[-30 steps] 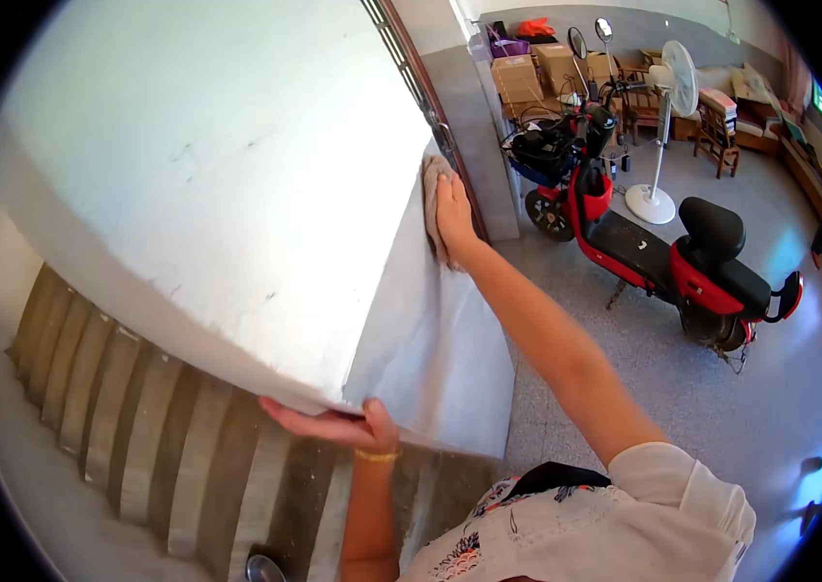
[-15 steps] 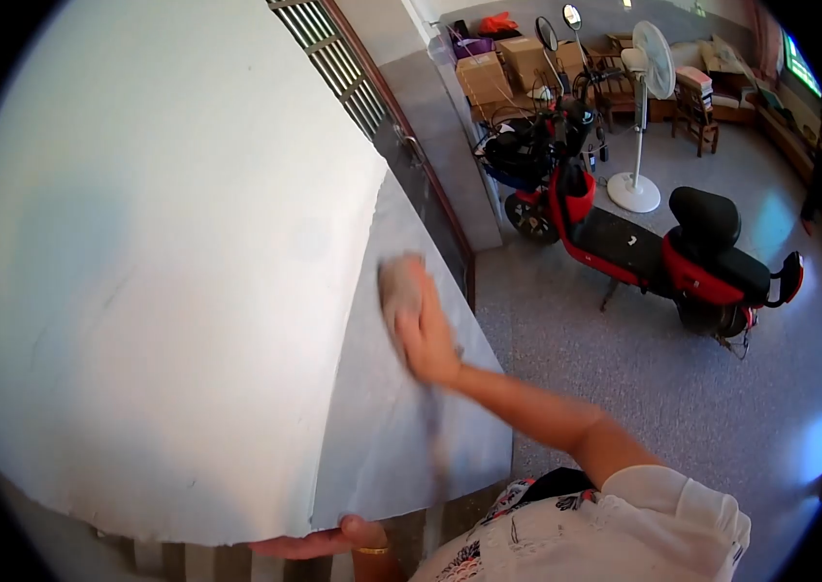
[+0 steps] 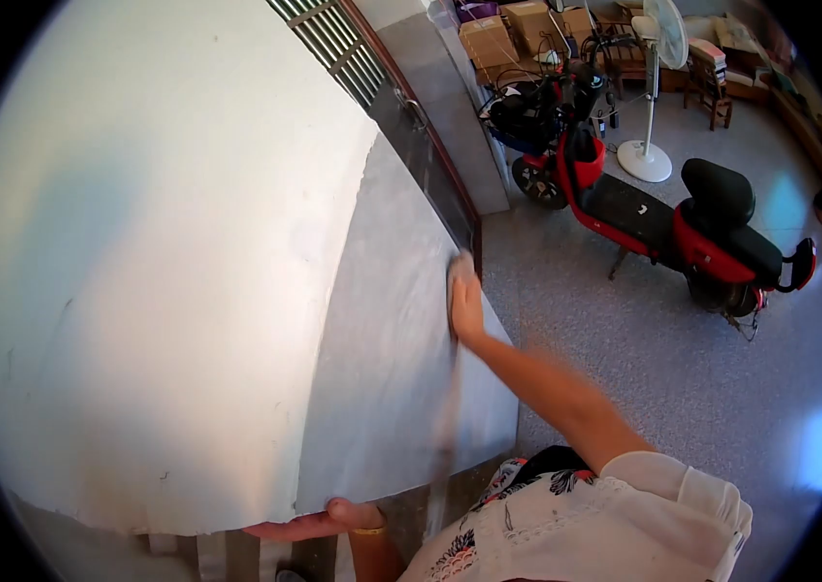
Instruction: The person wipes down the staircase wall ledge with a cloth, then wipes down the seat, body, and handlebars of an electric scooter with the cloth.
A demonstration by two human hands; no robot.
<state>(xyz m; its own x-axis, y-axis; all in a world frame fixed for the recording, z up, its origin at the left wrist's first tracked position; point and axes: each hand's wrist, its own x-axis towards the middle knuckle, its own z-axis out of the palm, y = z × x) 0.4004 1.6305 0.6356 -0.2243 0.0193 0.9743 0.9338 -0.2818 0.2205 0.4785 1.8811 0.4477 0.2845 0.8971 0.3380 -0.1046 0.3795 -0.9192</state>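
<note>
Right hand [image 3: 467, 308] has moved to grey wall's floor-side edge [image 3: 502, 373], fingers [image 3: 463, 266] pressing cloth [image 3: 452, 283]; left hand [image 3: 319, 525] clasps bottom edge [image 3: 401, 493].

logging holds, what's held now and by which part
The right grip presses a cloth, its held part hidden; the left grip clasps the wall's near edge.

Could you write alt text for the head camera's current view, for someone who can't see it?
A person's right hand lies against the gray part of a wall, over what looks like a cloth, while the left hand is at the wall's lower edge. Beyond stand a red and black scooter and a white fan.
</note>
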